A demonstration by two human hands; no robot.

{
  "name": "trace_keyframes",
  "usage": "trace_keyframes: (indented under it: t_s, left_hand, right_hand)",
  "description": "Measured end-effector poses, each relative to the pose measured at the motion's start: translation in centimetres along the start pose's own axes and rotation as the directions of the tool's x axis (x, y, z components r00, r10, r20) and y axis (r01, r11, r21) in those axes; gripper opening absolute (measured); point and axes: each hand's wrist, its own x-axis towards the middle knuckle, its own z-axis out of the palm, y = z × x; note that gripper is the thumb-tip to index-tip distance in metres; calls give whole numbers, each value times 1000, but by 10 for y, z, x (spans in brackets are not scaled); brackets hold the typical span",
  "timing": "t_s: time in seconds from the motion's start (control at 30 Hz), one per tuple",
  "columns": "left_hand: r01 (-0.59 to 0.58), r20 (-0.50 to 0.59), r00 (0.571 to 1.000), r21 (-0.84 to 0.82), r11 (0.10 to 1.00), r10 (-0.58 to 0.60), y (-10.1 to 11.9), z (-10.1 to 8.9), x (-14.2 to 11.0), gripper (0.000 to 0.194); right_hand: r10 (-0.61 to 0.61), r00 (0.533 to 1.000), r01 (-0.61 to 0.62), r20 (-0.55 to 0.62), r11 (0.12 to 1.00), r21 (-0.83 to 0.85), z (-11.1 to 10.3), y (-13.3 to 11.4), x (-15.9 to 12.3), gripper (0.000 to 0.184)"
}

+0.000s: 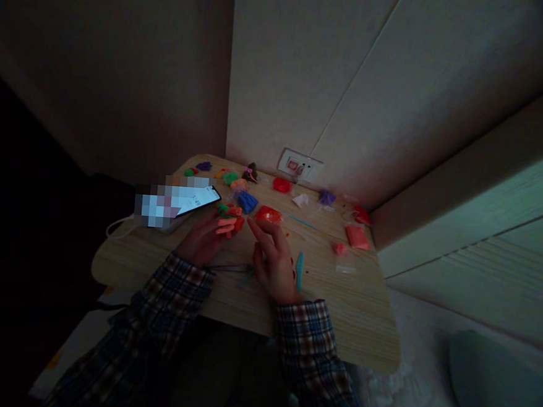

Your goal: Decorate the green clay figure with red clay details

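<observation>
My left hand (200, 241) is closed around a small modelling-clay piece (227, 220) of pink, green and orange-red parts, held above the table. Just right of it, my right hand (274, 267) points its index finger toward the clay. The thumb is apart from that finger, and nothing shows between them; the other fingers are partly hidden. By my right hand lies a teal modelling tool (299, 271). Under the hands is a thin dark tool (230, 267). A blue clay packet (246, 201) and a red-orange clay packet (269, 214) lie just beyond the fingers.
A lit phone (200, 201) rests at the left of the wooden table (352, 314), a white cable (117, 225) beside it. Along the back and right are several clay packets, including a pink one (357, 237). A wall socket (301, 164) sits behind.
</observation>
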Motion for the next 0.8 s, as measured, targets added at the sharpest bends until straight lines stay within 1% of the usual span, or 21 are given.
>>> trace_keyframes:
  t_s: [0.1,0.2,0.33,0.47,0.57,0.7,0.8]
  left_hand:
    - [28,1,1000,-39,999,-28,0,1,-1,22]
    - [48,2,999,-63,997,-48,0,1,-1,26]
    - [67,10,998,-72,995,-67,1,2,-1,28]
    - [70,35,997,-60,996,-68,2,4,-3,21]
    - [54,49,997,-44,998,-52,0,3,-3,17]
    - [40,80,996,-11,999,-39,-3,2,-2,13]
    - [40,111,993,31,999,-43,-5,4,-3,17]
  right_hand:
    - [-35,999,36,34,999,-12,0,1,-1,76]
    - [-50,997,51,51,998,-23,0,1,0,82]
    - [-49,998,51,50,998,-26,-1,0,2,80]
    - [-56,998,56,35,998,-16,-1,-2,1,79]
    - [-47,998,47,30,999,-10,-1,-2,1,75]
    - [5,1000,-5,-16,1000,8,-1,-2,0,58]
    - [53,997,-51,-58,998,37,-1,-2,1,53]
